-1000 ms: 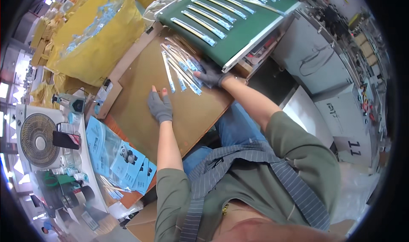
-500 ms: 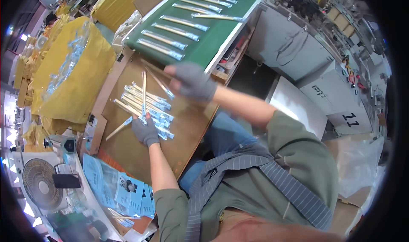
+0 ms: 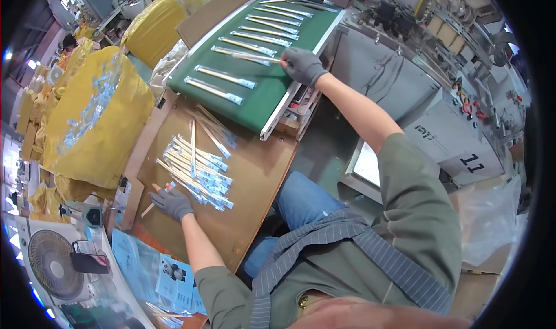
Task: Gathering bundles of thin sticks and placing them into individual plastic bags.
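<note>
My right hand [image 3: 304,66], in a grey fingerless glove, is over the right side of the green conveyor belt [image 3: 263,106]. Its fingers are closed on the end of a pair of wrapped chopsticks [image 3: 246,55]. My left hand [image 3: 172,203], gloved alike, rests on the brown table with fingers stretched out. It lies over a stray wrapped chopstick packet [image 3: 148,209], whose pale end sticks out beside it. To its right is a loose pile of wrapped chopsticks [image 3: 200,175] with blue ends. More packets [image 3: 217,133], one blurred, lie between pile and belt.
Several chopstick packets [image 3: 214,90] lie spaced along the belt. A yellow sack [image 3: 87,114] of clear and blue wrappers stands left. Near left are a fan [image 3: 56,265], a phone [image 3: 90,263] and blue printed bags [image 3: 139,259]. A white cabinet [image 3: 457,138] stands right.
My right hand has moved from above the table up to the belt and closed on a packet. My left hand has shifted off the pile, leftward, onto the stray packet.
</note>
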`<state>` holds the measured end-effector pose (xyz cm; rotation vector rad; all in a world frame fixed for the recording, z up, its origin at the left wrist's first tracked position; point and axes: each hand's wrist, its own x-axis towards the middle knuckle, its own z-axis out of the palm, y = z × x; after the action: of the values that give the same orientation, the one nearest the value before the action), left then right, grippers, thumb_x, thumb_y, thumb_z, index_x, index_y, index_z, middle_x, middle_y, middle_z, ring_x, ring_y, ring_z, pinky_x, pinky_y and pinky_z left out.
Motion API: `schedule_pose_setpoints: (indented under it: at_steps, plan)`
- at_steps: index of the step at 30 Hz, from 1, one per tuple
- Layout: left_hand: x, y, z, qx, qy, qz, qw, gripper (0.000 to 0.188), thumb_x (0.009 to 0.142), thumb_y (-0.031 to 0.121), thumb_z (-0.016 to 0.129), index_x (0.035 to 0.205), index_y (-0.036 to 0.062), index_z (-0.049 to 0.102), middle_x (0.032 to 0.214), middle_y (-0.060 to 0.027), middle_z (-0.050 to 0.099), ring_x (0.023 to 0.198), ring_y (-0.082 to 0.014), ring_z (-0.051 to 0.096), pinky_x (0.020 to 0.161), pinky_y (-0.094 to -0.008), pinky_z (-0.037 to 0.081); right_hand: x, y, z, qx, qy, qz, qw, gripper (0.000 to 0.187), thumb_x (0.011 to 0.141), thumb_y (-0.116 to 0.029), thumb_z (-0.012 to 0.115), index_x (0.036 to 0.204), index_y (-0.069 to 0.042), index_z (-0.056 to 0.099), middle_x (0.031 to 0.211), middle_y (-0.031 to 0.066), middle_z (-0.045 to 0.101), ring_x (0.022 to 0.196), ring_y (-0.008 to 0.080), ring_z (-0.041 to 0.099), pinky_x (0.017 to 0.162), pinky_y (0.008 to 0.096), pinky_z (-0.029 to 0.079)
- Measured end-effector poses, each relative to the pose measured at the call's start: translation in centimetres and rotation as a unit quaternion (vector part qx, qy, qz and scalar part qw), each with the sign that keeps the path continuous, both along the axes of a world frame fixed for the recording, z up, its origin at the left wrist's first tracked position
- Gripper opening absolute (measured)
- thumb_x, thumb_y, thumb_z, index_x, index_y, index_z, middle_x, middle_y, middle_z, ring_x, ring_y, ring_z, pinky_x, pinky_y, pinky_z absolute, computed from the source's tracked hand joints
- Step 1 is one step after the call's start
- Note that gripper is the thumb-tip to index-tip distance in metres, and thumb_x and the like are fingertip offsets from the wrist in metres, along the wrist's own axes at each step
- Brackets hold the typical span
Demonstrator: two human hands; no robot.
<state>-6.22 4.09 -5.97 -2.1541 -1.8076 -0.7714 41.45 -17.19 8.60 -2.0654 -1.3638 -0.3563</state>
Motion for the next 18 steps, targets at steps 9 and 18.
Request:
schedule_pose_setpoints:
  at_steps: [9,18]
  plan:
    - [-0.6,-1.8,1.2,-0.120,-0.165,-0.136,0.969,0.032,0.093,0.026,0.050,0.094,-0.0039,0.061,0.098,-0.0207,0.060,0.091,-0.0301,0.056,0.077,-0.0387,0.045,1.1,4.2,2.8,0.013,0.042,-0.046,0.998,0.039,0.085,-0.036,0.058,0.110,-0.005,0.058,0.108,0.0190,0.062,0.101,0.0346,0.058,0.088,0.0399,0.045]
    - [1.5,-4.3,0.2,0.050,-0.107,-0.082,0.990,0.049,0.092,0.035,0.051,0.124,-0.0019,0.047,0.128,-0.0251,0.048,0.117,-0.0395,0.046,0.098,-0.0437,0.037,9.9,2.1,0.8,0.018,0.043,-0.213,0.976,0.042,0.085,-0.032,0.059,0.117,-0.004,0.056,0.117,0.0197,0.058,0.110,0.0367,0.053,0.096,0.0407,0.042]
